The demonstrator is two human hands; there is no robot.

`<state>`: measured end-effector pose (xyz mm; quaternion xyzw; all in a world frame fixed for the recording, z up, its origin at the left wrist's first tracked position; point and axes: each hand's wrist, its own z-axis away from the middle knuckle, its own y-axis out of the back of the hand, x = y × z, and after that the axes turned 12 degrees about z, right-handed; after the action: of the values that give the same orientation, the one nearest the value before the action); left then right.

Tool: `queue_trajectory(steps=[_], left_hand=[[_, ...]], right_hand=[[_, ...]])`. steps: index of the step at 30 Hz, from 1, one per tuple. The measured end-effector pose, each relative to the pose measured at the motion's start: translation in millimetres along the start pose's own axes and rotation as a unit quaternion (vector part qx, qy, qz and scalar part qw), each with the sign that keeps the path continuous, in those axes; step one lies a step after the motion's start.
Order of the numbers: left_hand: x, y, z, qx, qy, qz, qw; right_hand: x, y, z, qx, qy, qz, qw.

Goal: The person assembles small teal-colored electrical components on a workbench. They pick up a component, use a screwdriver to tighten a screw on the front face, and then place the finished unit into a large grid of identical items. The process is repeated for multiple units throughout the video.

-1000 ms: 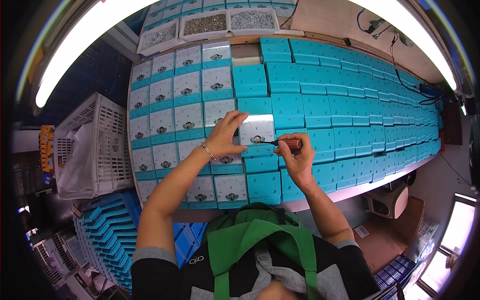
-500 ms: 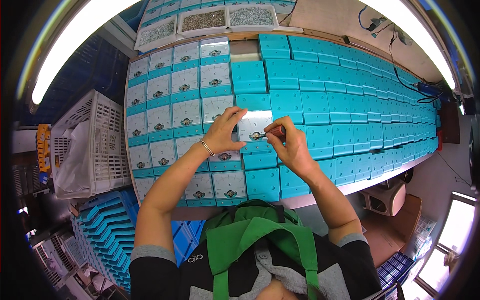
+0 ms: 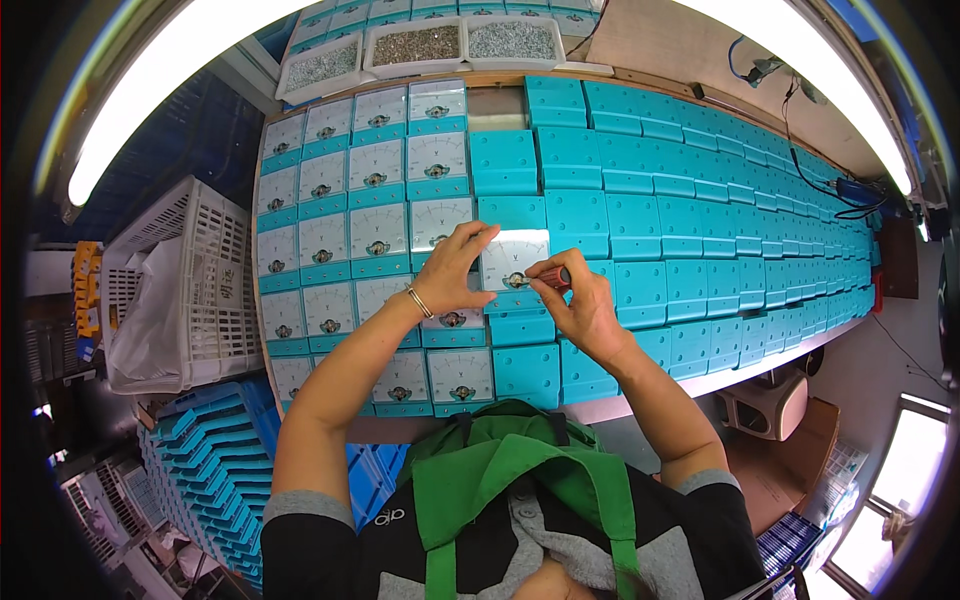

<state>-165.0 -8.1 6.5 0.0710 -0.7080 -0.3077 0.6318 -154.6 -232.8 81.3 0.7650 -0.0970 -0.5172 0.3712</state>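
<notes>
Beyond the hands, at the far end of the surface (image 3: 640, 395), three white trays of small metal parts (image 3: 430, 45) sit side by side. Rows of teal boxes (image 3: 720, 220) stretch away to the right of the hands, and white-faced meters (image 3: 325, 240) fill the rows to their left. Further left stands a white plastic crate (image 3: 190, 290), with stacked blue trays (image 3: 215, 455) below it.

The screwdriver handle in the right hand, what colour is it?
Red, with a dark part; the screwdriver shows best in the head view, pinched in the right hand.
</notes>
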Motion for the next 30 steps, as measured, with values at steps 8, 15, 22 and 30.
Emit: queue_trajectory(steps=[8, 15, 22, 30], left_hand=[[-7, 1, -2, 0.002, -0.029, 0.01, 1.0], [-10, -1, 0, 0.02, -0.056, -0.008, 0.998], [-9, -2, 0, 0.022, -0.057, 0.007, 0.998], [16, -1, 0, 0.02, -0.034, -0.097, 0.994]], right_hand=[[-3, -16, 11, 0.136, 0.172, 0.141, 0.965], [-16, -20, 12, 0.137, 0.108, 0.125, 0.977], [-26, 5, 1, -0.045, 0.044, 0.033, 0.997], [-9, -3, -2, 0.009, 0.008, -0.011, 1.0]])
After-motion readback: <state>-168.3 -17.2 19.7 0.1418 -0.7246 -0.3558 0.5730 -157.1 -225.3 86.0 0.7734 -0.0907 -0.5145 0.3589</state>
